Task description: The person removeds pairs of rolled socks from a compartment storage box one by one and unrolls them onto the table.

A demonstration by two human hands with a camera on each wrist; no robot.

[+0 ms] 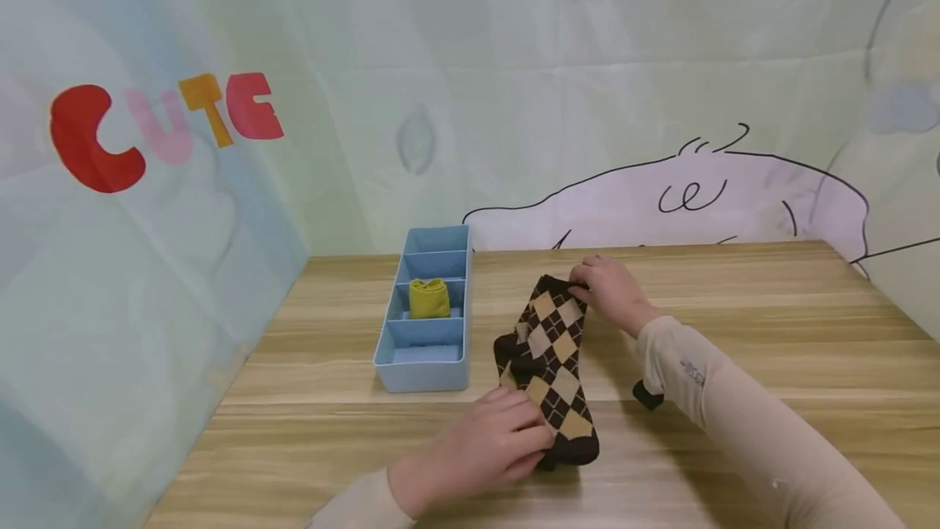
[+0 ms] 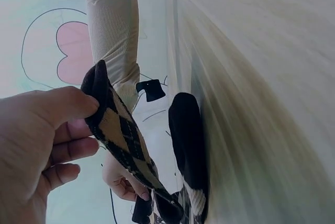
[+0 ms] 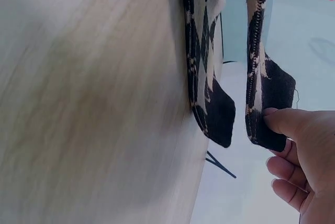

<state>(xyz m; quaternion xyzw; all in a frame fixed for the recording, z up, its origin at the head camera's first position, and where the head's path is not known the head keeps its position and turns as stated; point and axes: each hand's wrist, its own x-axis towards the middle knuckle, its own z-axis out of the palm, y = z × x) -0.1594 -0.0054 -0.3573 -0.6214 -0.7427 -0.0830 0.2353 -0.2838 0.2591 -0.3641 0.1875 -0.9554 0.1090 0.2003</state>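
Two argyle socks in dark brown, tan and beige lie one above the other in the head view. My left hand (image 1: pixel 485 441) pinches the dark toe of the upper sock (image 2: pixel 123 132), raised off the table in the left wrist view. At the far end my right hand (image 1: pixel 613 294) pinches that sock's dark cuff (image 3: pixel 277 85) between thumb and fingers. Beneath it the lower sock (image 3: pixel 201 67) lies on the table, apart from the held one at both ends. Its dark toe (image 2: pixel 187 135) shows in the left wrist view.
A light blue divided box (image 1: pixel 426 378) stands left of the socks. One middle compartment holds a yellow rolled cloth item (image 1: pixel 429 300). The wooden table (image 1: pixel 294 415) meets printed curtains (image 1: pixel 514 104) at the back and sides. A black piece (image 1: pixel 648 395) shows under the right forearm.
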